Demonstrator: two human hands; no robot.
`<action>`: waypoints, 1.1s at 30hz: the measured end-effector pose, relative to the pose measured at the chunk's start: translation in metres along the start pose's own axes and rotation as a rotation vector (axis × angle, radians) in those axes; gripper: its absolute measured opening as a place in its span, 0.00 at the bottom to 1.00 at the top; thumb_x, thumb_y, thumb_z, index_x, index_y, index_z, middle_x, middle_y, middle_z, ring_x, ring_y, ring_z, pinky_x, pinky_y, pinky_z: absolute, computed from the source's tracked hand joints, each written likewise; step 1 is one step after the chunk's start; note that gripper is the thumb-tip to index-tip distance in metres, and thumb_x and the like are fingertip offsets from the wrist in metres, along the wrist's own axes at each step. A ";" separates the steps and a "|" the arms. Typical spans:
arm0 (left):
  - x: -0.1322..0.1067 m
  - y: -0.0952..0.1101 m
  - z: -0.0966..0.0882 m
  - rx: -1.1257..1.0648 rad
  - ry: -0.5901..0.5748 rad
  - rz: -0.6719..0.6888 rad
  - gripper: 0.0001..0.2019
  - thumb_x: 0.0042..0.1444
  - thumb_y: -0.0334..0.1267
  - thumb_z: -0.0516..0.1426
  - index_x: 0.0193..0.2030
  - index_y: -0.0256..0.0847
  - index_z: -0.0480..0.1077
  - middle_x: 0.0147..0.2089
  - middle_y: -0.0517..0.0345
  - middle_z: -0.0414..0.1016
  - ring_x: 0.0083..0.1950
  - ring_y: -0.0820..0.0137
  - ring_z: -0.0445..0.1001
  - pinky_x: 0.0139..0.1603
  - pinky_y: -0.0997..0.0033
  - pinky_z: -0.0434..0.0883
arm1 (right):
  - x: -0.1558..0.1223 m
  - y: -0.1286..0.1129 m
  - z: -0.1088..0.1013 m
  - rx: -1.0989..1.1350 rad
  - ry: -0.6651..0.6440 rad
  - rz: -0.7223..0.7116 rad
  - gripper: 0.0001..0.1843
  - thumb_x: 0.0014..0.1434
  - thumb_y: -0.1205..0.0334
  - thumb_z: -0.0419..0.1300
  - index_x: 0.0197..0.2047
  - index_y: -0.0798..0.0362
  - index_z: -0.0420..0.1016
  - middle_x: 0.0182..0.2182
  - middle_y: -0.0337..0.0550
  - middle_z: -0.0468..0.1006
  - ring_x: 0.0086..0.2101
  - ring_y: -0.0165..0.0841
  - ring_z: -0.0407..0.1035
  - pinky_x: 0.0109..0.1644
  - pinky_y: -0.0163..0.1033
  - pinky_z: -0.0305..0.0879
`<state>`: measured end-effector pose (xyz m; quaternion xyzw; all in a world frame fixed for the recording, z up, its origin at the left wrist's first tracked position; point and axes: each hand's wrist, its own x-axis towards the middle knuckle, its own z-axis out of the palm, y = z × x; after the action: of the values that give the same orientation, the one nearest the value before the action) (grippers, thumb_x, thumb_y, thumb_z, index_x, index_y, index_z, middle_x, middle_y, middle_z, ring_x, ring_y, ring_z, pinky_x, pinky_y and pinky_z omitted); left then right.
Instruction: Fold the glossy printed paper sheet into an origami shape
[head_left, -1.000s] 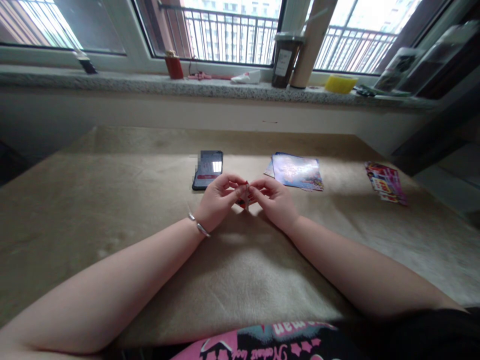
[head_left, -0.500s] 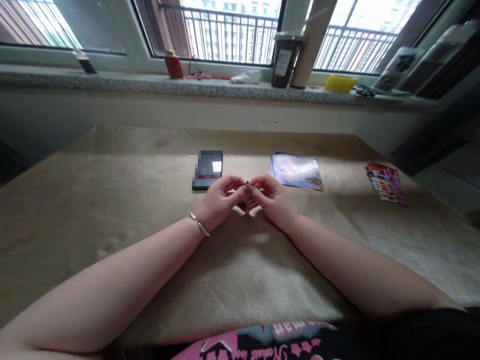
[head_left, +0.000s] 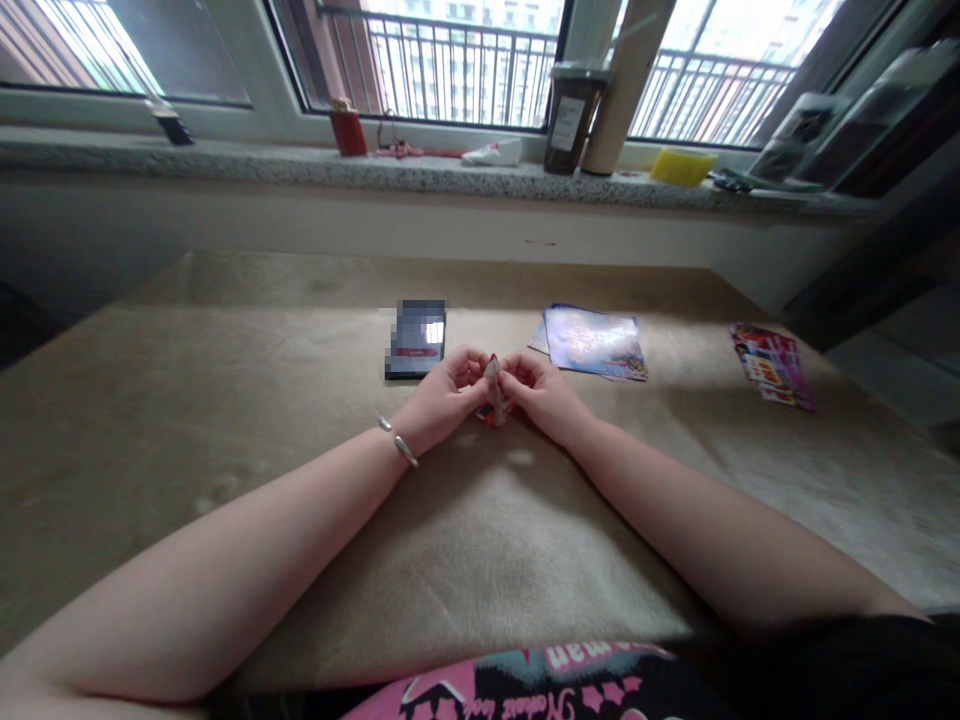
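My left hand (head_left: 442, 396) and my right hand (head_left: 544, 395) meet over the middle of the table, fingers curled. Between their fingertips they pinch a small folded piece of coloured paper (head_left: 493, 388), standing upright with a red edge on top. A silver bracelet (head_left: 397, 443) sits on my left wrist. Both forearms rest on the beige table cover (head_left: 225, 400). How the paper is folded is hidden by the fingers.
A dark phone (head_left: 417, 340) lies just beyond my left hand. Shiny blue paper sheets (head_left: 594, 342) lie beyond my right hand, a pink printed packet (head_left: 772, 366) far right. The windowsill holds a red cup (head_left: 349, 132), a dark jar (head_left: 568, 122) and a yellow object (head_left: 681, 167).
Both hands have drawn slightly farther away and closer together around the folded paper, which now stands more upright between the fingertips. Nothing else has moved.
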<state>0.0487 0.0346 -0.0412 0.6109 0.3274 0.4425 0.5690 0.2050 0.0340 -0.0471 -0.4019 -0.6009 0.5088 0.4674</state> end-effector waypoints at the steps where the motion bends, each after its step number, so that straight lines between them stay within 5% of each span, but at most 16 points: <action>1: 0.000 -0.001 0.000 0.001 -0.007 -0.001 0.17 0.49 0.45 0.64 0.37 0.38 0.62 0.31 0.63 0.72 0.32 0.76 0.74 0.32 0.79 0.70 | 0.001 0.001 -0.001 -0.003 -0.007 0.016 0.16 0.47 0.50 0.65 0.29 0.52 0.67 0.24 0.34 0.73 0.25 0.26 0.67 0.28 0.32 0.63; 11: 0.000 -0.004 -0.005 -0.063 0.030 0.031 0.18 0.48 0.45 0.65 0.39 0.38 0.65 0.33 0.59 0.76 0.33 0.73 0.75 0.36 0.75 0.72 | -0.001 0.000 -0.003 0.066 -0.091 0.080 0.18 0.44 0.51 0.68 0.31 0.51 0.67 0.26 0.35 0.75 0.26 0.27 0.70 0.31 0.34 0.66; 19: 0.000 -0.006 -0.005 -0.062 -0.052 0.029 0.23 0.49 0.36 0.62 0.53 0.40 0.64 0.37 0.59 0.75 0.35 0.73 0.75 0.37 0.75 0.72 | -0.001 0.002 -0.004 0.028 -0.030 0.042 0.19 0.47 0.46 0.65 0.30 0.52 0.68 0.25 0.36 0.75 0.26 0.28 0.68 0.32 0.35 0.64; 33: -0.007 0.007 -0.001 0.042 -0.203 -0.069 0.39 0.57 0.31 0.57 0.70 0.43 0.39 0.30 0.63 0.69 0.28 0.77 0.69 0.32 0.75 0.71 | 0.000 0.003 -0.004 0.112 0.088 0.036 0.22 0.45 0.42 0.65 0.30 0.53 0.69 0.23 0.35 0.74 0.23 0.25 0.65 0.28 0.33 0.59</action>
<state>0.0441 0.0275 -0.0358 0.6526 0.2981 0.3515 0.6014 0.2092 0.0359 -0.0500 -0.4078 -0.5430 0.5320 0.5058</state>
